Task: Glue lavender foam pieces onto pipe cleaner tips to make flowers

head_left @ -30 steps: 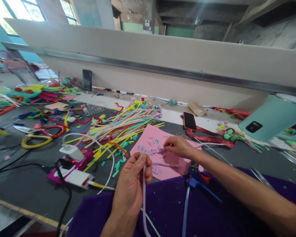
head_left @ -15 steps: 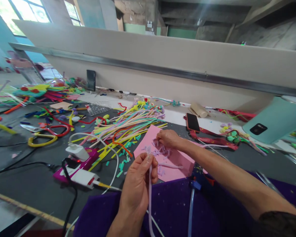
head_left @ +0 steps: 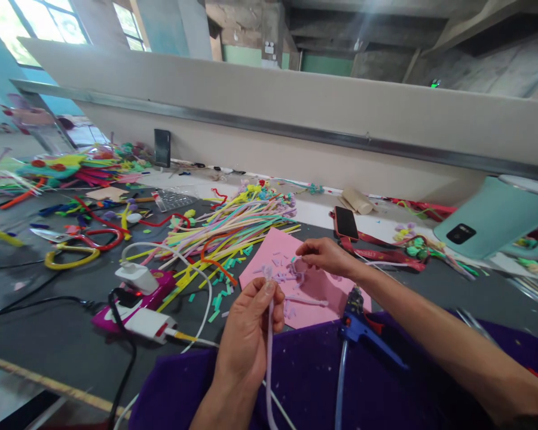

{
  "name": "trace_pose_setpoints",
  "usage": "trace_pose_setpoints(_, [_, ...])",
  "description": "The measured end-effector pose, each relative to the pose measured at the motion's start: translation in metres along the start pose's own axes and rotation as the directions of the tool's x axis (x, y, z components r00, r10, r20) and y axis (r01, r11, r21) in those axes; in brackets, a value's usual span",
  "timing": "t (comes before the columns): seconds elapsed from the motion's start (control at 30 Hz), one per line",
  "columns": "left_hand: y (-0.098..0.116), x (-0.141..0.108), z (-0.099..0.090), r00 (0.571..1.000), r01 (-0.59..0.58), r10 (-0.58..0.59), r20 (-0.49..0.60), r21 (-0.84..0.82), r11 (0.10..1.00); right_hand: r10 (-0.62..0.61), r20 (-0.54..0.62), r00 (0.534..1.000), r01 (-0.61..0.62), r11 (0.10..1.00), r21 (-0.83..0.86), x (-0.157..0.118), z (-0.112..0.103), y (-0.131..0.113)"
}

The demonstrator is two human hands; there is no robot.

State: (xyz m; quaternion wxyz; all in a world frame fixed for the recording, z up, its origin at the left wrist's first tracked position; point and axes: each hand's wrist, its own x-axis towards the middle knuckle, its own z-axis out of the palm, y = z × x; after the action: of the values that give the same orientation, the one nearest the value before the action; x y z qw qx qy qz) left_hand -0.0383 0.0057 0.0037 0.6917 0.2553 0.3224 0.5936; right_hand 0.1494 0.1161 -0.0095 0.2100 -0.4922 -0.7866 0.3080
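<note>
My left hand (head_left: 253, 316) is closed on a lilac pipe cleaner (head_left: 270, 370), thumb against fingers. A small pale lilac tuft tops the stem, just above my fingertips, and the stem hangs down over the purple cloth. My right hand (head_left: 325, 255) hovers at the right of a pink sheet (head_left: 273, 242), fingertips pinched together over a pile of short lilac pieces (head_left: 299, 272). What those fingertips hold, if anything, is too small to make out. A longer lilac strip (head_left: 307, 301) lies across the sheet. Below my right forearm rests a blue glue gun (head_left: 356, 328).
Left of the sheet are a bundle of coloured pipe cleaners (head_left: 233, 221) and teal snippets (head_left: 219, 298). Scissors (head_left: 101, 239) and a magenta power strip (head_left: 161, 286) with cables lie further left. A phone (head_left: 345, 223) and a mint-green appliance (head_left: 488, 218) stand beyond my right arm.
My right hand has shifted right and slightly away from the left hand, uncovering more lilac pieces. More of the glue gun shows. The left hand keeps its grip.
</note>
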Motion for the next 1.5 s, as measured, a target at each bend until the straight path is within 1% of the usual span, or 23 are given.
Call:
trace_pose_setpoints(0.07, [-0.001, 0.001, 0.001, 1.0, 0.005, -0.006, 0.002, 0.013, 1.0, 0.008, 0.0, 1.0, -0.008, 0.99, 0.142, -0.013, 0.001, -0.003])
trace_pose_setpoints(0.17, [-0.005, 0.001, 0.002, 0.999, 0.031, -0.032, 0.003, 0.042, 0.999, 0.017, -0.017, 1.0, -0.011, 0.952, 0.306, -0.034, 0.003, -0.014])
trace_pose_setpoints(0.23, [-0.008, 0.001, 0.003, 0.999, 0.052, -0.052, 0.005, 0.06, 0.997, 0.026, -0.026, 0.999, -0.015, 0.924, 0.382, -0.047, 0.003, -0.026])
trace_pose_setpoints(0.4, [-0.017, 0.0, 0.005, 0.996, 0.086, -0.089, 0.014, 0.133, 0.987, 0.061, -0.009, 0.998, -0.049, 0.864, 0.5, -0.071, 0.007, -0.051])
trace_pose_setpoints(0.47, [-0.02, 0.0, 0.006, 0.995, 0.094, -0.097, 0.008, 0.155, 0.983, 0.064, 0.001, 0.998, -0.056, 0.862, 0.504, -0.077, 0.009, -0.058])
trace_pose_setpoints(0.57, [-0.022, -0.001, 0.009, 0.994, 0.103, -0.106, 0.007, 0.179, 0.978, 0.036, -0.009, 0.999, -0.028, 0.897, 0.44, -0.083, 0.012, -0.064])
trace_pose_setpoints(0.8, [-0.025, -0.002, 0.009, 0.99, 0.107, -0.127, 0.062, 0.264, 0.958, -0.024, -0.078, 0.997, 0.049, 0.941, 0.335, -0.089, 0.011, -0.066])
trace_pose_setpoints(0.9, [-0.026, -0.003, 0.01, 0.987, 0.109, -0.139, 0.076, 0.312, 0.944, -0.016, -0.077, 0.997, 0.044, 0.927, 0.372, -0.091, 0.01, -0.065])
trace_pose_setpoints(0.97, [-0.026, -0.004, 0.011, 0.985, 0.118, -0.151, 0.084, 0.318, 0.941, -0.01, -0.054, 0.998, 0.033, 0.897, 0.441, -0.092, 0.009, -0.065])
trace_pose_setpoints(1.07, [-0.027, -0.004, 0.012, 0.979, 0.146, -0.18, 0.099, 0.282, 0.948, -0.024, -0.003, 1.0, 0.021, 0.833, 0.553, -0.092, 0.01, -0.063])
trace_pose_setpoints(1.23, [-0.029, -0.004, 0.011, 0.976, 0.151, -0.183, 0.115, 0.24, 0.959, -0.012, 0.093, 0.996, -0.06, 0.682, 0.729, -0.088, 0.016, -0.055])
trace_pose_setpoints(1.33, [-0.03, -0.003, 0.01, 0.979, 0.151, -0.178, 0.102, 0.23, 0.961, 0.016, 0.124, 0.992, -0.108, 0.609, 0.786, -0.085, 0.02, -0.05])
trace_pose_setpoints(1.5, [-0.029, -0.003, 0.01, 0.982, 0.136, -0.164, 0.098, 0.241, 0.961, 0.021, 0.115, 0.993, -0.107, 0.552, 0.827, -0.082, 0.025, -0.047])
